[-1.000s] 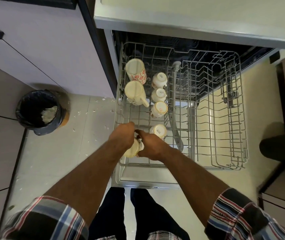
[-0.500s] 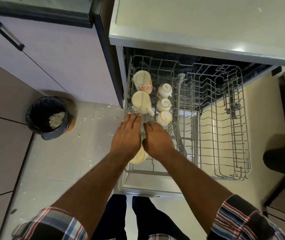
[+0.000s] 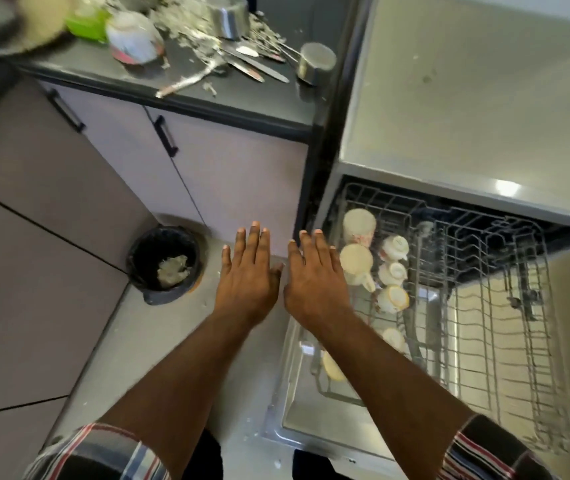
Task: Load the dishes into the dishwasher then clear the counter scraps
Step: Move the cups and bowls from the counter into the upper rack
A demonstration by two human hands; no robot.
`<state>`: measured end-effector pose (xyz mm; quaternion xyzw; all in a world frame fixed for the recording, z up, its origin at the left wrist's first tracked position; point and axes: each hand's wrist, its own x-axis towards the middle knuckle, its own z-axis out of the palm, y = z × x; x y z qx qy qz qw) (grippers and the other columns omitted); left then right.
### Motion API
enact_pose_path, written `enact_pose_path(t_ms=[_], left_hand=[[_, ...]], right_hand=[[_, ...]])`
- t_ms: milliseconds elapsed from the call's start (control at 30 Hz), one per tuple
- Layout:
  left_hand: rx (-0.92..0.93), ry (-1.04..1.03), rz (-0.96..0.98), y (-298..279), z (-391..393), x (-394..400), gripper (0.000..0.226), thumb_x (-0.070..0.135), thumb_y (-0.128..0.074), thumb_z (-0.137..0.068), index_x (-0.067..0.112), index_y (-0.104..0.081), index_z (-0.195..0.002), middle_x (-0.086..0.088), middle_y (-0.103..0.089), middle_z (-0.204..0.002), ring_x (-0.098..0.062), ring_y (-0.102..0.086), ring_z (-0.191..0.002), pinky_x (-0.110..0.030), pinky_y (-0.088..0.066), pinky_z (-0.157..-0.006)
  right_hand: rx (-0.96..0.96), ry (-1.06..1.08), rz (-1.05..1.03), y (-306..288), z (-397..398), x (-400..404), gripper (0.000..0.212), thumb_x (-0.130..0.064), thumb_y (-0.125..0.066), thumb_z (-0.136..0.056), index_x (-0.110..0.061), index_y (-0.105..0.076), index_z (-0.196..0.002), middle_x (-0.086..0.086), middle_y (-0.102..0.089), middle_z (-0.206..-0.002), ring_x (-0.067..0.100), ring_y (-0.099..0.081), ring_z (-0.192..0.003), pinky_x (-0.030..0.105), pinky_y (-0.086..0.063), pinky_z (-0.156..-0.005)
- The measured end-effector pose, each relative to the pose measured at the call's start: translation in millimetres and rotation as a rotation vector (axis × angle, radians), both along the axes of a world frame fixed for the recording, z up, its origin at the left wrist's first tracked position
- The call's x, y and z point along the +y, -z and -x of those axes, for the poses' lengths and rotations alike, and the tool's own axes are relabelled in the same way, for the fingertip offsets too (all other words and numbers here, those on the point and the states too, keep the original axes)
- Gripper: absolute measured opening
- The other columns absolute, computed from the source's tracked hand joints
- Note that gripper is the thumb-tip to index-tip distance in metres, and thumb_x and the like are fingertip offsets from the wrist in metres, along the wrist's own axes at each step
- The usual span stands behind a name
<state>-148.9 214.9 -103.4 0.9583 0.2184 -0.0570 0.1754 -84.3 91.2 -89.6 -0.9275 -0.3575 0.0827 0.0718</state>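
Dishes are split between two places, so the loading looks only partly done. Both hands hover flat and empty over the floor, fingers straight and slightly spread: the left hand (image 3: 247, 271) and the right hand (image 3: 314, 275) side by side, thumbs nearly touching, holding nothing.

Just right of the right fingertips (image 3: 318, 237), the pulled-out dishwasher rack (image 3: 484, 306) already carries a run of upturned cups: two tall mugs (image 3: 358, 244) nearest the fingers, then small cups (image 3: 394, 271) beside them, with two more pieces lower down, partly hidden behind the right forearm. Most of the rack to the far right shows bare wire.

Well above and beyond the fingertips, the dark counter (image 3: 242, 98) holds what I judge is left: a patterned bowl (image 3: 134, 38), a steel pot (image 3: 229, 15), a small steel cup (image 3: 314, 62), a scatter of cutlery (image 3: 255, 64), a green item and a blurred plate at the far left, all among pale scraps (image 3: 186, 32).

Left of the left fingers, the black bin (image 3: 165, 263) on the floor already has some waste inside. Clearing the scraps looks not yet done.
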Motion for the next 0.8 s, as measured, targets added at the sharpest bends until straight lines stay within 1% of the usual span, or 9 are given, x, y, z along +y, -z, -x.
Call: enact_pose_path(t_ms=[67,167,300,400,533,667,733,800], left_hand=[[-0.008,-0.017,-0.016,-11,10,41,0.067,0.048,-0.018,-0.107,0.019,0.012,-0.159,0.000,0.022,-0.165,-0.019,0.025,-0.150,-0.044,0.012,-0.123],[-0.018,-0.030,-0.035,-29,24,103,0.068,0.051,-0.017,-0.106,0.019,0.013,-0.158,-0.001,0.023,-0.165,-0.020,0.025,-0.150,-0.046,0.010,-0.124],[-0.049,-0.046,-0.030,-54,42,186,0.068,0.051,-0.015,-0.105,0.019,0.012,-0.159,0.000,0.023,-0.165,-0.020,0.025,-0.151,-0.047,0.010,-0.124],[-0.072,-0.068,-0.015,-72,45,233,0.068,0.050,-0.016,-0.105,0.020,0.012,-0.159,0.000,0.023,-0.165,-0.019,0.026,-0.150,-0.047,0.011,-0.123],[-0.108,-0.088,-0.027,-92,29,281,0.068,0.049,-0.018,-0.106,0.019,0.012,-0.159,0.001,0.023,-0.165,-0.018,0.026,-0.150,-0.046,0.013,-0.123],[-0.140,-0.090,-0.010,-112,-1,313,0.067,0.049,-0.018,-0.107,0.020,0.011,-0.159,0.001,0.021,-0.166,-0.017,0.023,-0.151,-0.046,0.011,-0.123],[-0.160,-0.086,-0.017,-123,-21,328,0.066,0.050,-0.018,-0.106,0.020,0.009,-0.159,0.002,0.019,-0.166,-0.016,0.023,-0.151,-0.046,0.012,-0.123],[-0.180,-0.080,-0.010,-132,-43,341,0.067,0.051,-0.019,-0.106,0.021,0.008,-0.159,0.003,0.018,-0.166,-0.016,0.024,-0.151,-0.045,0.014,-0.122]], right_hand=[[-0.016,-0.012,-0.006,-9,10,40,0.068,-0.029,-0.047,-0.099,-0.013,-0.020,-0.159,0.013,-0.012,-0.168,0.032,0.001,-0.155,0.052,-0.009,-0.125],[-0.036,-0.019,-0.019,-25,29,101,0.068,-0.025,-0.048,-0.096,-0.011,-0.023,-0.158,0.015,-0.016,-0.167,0.034,-0.003,-0.155,0.053,-0.012,-0.124],[-0.049,-0.037,-0.060,-49,48,188,0.063,-0.028,-0.044,-0.100,-0.012,-0.025,-0.158,0.015,-0.018,-0.166,0.033,-0.004,-0.155,0.052,-0.011,-0.124],[-0.053,-0.047,-0.088,-68,48,239,0.062,-0.031,-0.040,-0.103,-0.013,-0.022,-0.159,0.013,-0.014,-0.167,0.031,-0.001,-0.156,0.051,-0.007,-0.124],[-0.088,-0.052,-0.134,-93,32,289,0.063,-0.029,-0.042,-0.101,-0.012,-0.023,-0.158,0.013,-0.016,-0.167,0.031,-0.004,-0.155,0.050,-0.009,-0.125],[-0.122,-0.028,-0.164,-115,2,326,0.066,-0.028,-0.045,-0.100,-0.014,-0.021,-0.159,0.011,-0.013,-0.168,0.028,-0.001,-0.156,0.048,-0.008,-0.125],[-0.128,-0.024,-0.176,-124,-17,339,0.065,-0.029,-0.044,-0.101,-0.016,-0.019,-0.160,0.010,-0.011,-0.168,0.028,0.000,-0.156,0.047,-0.007,-0.126],[-0.136,-0.017,-0.194,-131,-38,351,0.063,-0.031,-0.042,-0.103,-0.016,-0.019,-0.159,0.011,-0.012,-0.167,0.029,-0.002,-0.156,0.049,-0.010,-0.126]])
